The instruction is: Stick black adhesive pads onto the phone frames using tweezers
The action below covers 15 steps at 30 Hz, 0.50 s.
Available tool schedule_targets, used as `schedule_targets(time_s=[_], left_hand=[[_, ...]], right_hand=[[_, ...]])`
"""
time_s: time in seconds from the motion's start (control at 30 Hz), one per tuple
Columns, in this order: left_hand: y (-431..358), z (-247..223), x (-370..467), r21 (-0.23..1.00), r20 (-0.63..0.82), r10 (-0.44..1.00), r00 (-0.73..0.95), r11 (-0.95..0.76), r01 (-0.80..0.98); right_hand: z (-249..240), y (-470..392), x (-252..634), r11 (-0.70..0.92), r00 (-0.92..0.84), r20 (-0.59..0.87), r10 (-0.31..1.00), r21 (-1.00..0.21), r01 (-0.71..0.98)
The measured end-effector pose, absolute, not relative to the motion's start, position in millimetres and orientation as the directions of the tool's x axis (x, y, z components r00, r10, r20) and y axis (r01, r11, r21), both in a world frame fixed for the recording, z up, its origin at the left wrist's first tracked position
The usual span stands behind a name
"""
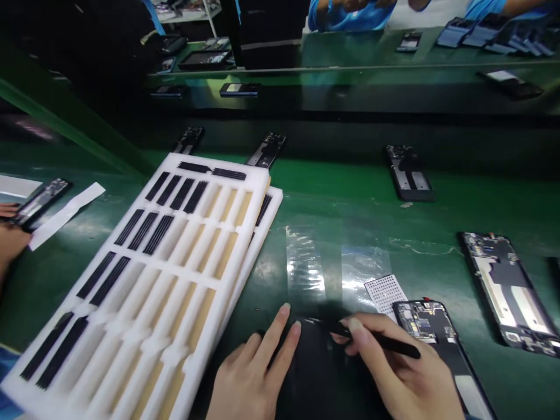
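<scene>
My right hand (402, 367) pinches a pair of black tweezers (396, 344), their tips pointing left over the top end of a dark flat panel (315, 367). My left hand (251, 373) lies with its index and middle fingers stretched out and apart, fingertips at the panel's upper left edge. In the shade I cannot tell whether the tweezer tips hold anything. Just beyond are two strips of clear film (305, 262) and a white sheet of small dark dots (387, 291). An opened phone (437, 326) with bare circuitry lies partly behind my right hand.
To the left, a white foam tray (164, 265) with slotted black strips rests on another tray. Another opened phone (503, 286) is at right; several more lie further back. A co-worker's hand (13, 239) holds a phone at far left, near a white paper strip (65, 216).
</scene>
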State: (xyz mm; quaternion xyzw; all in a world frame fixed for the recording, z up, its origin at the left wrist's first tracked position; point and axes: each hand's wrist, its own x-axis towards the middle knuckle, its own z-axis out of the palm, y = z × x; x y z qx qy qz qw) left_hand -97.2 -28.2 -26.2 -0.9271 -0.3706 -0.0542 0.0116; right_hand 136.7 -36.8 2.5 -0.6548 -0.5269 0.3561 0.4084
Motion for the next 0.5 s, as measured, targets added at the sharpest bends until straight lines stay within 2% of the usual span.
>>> schedule_targets(time_s=[0.2, 0.37, 0.43, 0.5], left_hand=[[-28, -27, -96, 0.019, 0.101, 0.678, 0.728, -0.733, 0.680], [-27, -27, -97, 0.049, 0.100, 0.681, 0.726, -0.732, 0.680], [-30, -25, -93, 0.183, 0.161, 0.748, 0.644, -0.664, 0.725], [-37, -21, -84, 0.497, 0.158, 0.890, 0.427, -0.445, 0.745]], right_hand=[[-18, -41, 123, -0.058, 0.056, -0.036, 0.998, -0.888, 0.455], [-15, -38, 117, -0.086, 0.087, -0.055, 0.995, -0.909, 0.408], [-6, -41, 119, -0.089, 0.164, -0.029, 0.986, -0.926, 0.366], [5, -48, 122, -0.100, 0.290, -0.002, 0.957, -0.941, 0.324]])
